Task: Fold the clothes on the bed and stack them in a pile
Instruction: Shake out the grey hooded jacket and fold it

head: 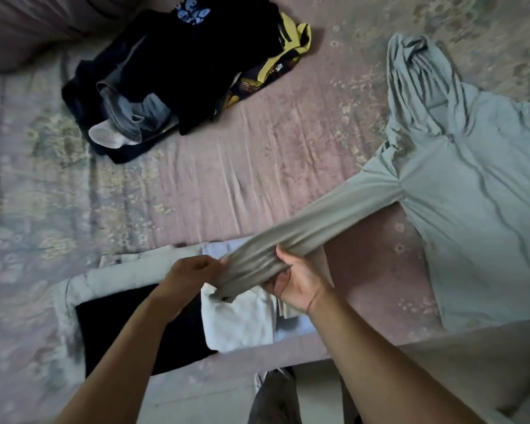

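While the pale green hooded top (471, 191) is lying spread on the right side of the bed (257, 166), its hood pointing toward the far edge, one long sleeve (303, 237) is stretching leftward and nearer from the shoulder, lifted off the sheet. The right hand (297, 286) is curling round the sleeve close to the cuff, palm turned up, fingers wrapping the bunched fabric from below. The left hand (193, 272) is pinching the cuff end just to the left, its fingers closing on the edge of the cloth, so both hands are gripping the same sleeve side by side. Beneath the hands, near the close edge of the bed, a low stack of folded clothes (129, 270) is sitting: a dark folded piece (129, 328) is lying on a pale one, with a white folded piece (242, 319) just to its right. At the far left, an unfolded heap (172, 75) is waiting, dark garments tangled with grey denim, a white scrap and a yellow patterned piece (288, 53) poking out on its right. The pinkish floral sheet is showing wrinkles between the heap and the top, which are lying well apart.
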`<state>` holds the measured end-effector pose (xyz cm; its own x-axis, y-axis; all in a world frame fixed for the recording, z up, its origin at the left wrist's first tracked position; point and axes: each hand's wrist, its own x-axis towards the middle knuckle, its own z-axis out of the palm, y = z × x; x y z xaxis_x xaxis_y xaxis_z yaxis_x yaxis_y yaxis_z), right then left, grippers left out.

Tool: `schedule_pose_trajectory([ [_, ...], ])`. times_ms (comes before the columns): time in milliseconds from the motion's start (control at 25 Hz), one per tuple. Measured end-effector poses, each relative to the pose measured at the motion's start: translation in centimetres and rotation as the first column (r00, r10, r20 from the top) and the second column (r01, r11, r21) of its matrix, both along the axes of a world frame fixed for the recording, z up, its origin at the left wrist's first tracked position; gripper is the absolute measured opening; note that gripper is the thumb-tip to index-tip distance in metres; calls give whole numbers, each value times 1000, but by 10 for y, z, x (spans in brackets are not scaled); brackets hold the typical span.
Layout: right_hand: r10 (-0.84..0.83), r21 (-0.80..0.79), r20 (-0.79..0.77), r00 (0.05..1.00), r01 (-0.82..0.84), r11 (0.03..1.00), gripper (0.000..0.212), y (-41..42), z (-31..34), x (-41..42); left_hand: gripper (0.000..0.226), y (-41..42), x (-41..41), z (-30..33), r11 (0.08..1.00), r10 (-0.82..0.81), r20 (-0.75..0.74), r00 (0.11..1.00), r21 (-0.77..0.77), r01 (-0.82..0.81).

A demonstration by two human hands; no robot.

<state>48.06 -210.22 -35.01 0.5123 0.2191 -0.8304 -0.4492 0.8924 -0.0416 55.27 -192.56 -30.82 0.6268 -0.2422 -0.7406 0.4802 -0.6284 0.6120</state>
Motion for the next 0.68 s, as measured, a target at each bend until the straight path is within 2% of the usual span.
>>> schedule_pose_trajectory([
  [160,-34,55,-27,999,35,998,17,41,19,-8,17,20,13,6,997,80,98,992,-12,-79],
  [240,-27,44,-40,999,29,999,22,56,24,-7,13,28,17,8,987,109,26,994,-123,-105],
  [360,17,14,-29,999,-16,1000,27,71,32,-5,28,37,23,11,962,102,-58,993,-248,-113],
  [480,-121,83,-52,991,125,989,24,79,35,-5,34,44,26,11,866,247,-236,940,-380,-324],
  [520,-127,106,-88,988,136,985,22,81,35,-5,35,46,26,9,871,265,-223,938,-362,-332],
  [560,-114,124,-120,986,128,984,19,84,37,-5,33,47,25,7,913,238,-148,960,-302,-273],
  [680,-2,82,-101,995,10,997,5,95,40,-3,29,51,19,11,990,69,60,996,-124,-62],
])
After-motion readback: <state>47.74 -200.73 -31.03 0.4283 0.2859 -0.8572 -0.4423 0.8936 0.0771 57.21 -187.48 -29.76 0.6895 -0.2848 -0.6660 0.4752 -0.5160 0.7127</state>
